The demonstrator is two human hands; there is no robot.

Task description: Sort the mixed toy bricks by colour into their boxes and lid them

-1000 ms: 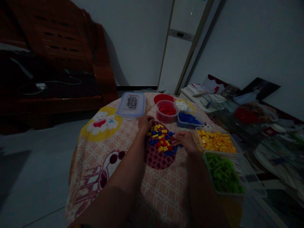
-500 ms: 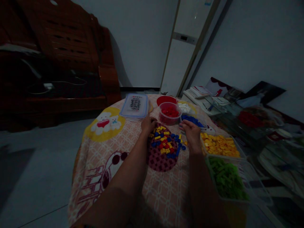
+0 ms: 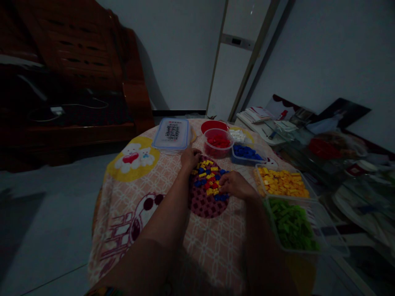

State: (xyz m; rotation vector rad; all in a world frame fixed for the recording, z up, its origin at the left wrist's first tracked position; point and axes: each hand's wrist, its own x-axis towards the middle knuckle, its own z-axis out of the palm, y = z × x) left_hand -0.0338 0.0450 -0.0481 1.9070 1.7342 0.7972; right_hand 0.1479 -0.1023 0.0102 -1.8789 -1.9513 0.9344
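Observation:
A loose heap of red, yellow and blue toy bricks [image 3: 210,181] lies on the dark round patch of the tablecloth [image 3: 210,238]. At the heap's far left edge is my left hand [image 3: 190,158], palm down with its fingers curled together beside the bricks. Whatever may be between them is hidden. My right hand [image 3: 237,185] reaches in from the right, its bent fingertips closed together among the bricks on that side. The bricks under those fingertips are partly covered, so I cannot see what they grip.
Behind the heap stand a round tub of red bricks [image 3: 217,153] and a lidded box [image 3: 171,133]. To the right are boxes of blue bricks [image 3: 247,158], yellow bricks [image 3: 282,183] and green bricks [image 3: 293,228]. A cluttered glass table [image 3: 327,164] stands beyond.
My right hand has moved left and toward me, from beside the blue-brick box to the heap's right side. My left hand stays at the heap's left edge. The view has shifted slightly.

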